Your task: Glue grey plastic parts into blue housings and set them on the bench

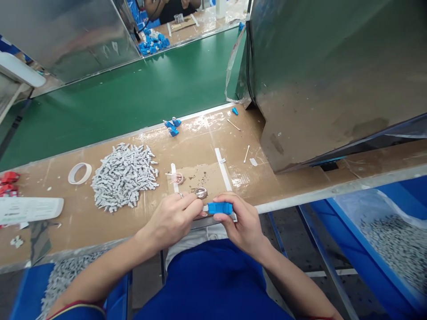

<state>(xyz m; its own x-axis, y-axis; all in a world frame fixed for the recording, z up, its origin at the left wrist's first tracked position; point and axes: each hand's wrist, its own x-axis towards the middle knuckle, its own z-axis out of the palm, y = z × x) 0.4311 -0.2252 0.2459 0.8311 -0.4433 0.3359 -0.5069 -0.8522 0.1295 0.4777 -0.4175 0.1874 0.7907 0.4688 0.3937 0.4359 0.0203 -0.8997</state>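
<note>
My right hand (243, 223) grips a blue plastic part (220, 208) between thumb and fingers, just over the table's front edge. From its left end sticks a small whitish tip (205, 208), which the closed fingers of my left hand (176, 218) pinch. Whether the tip is a separate piece I cannot tell. Just beyond my fingers lies a small round metal object (201, 192). A small clear cup (179, 178) with a cotton swab across it stands farther left. Behind it are several blue parts (172, 127) with whitish tips.
A heap of small grey plastic pieces (125, 175) lies left, beside a tape roll (79, 173). Cotton swabs (247, 154) lie to the right. A green conveyor belt (110, 106) runs behind the table. A large metal housing (333, 80) blocks the right. Blue bins (353, 240) stand below.
</note>
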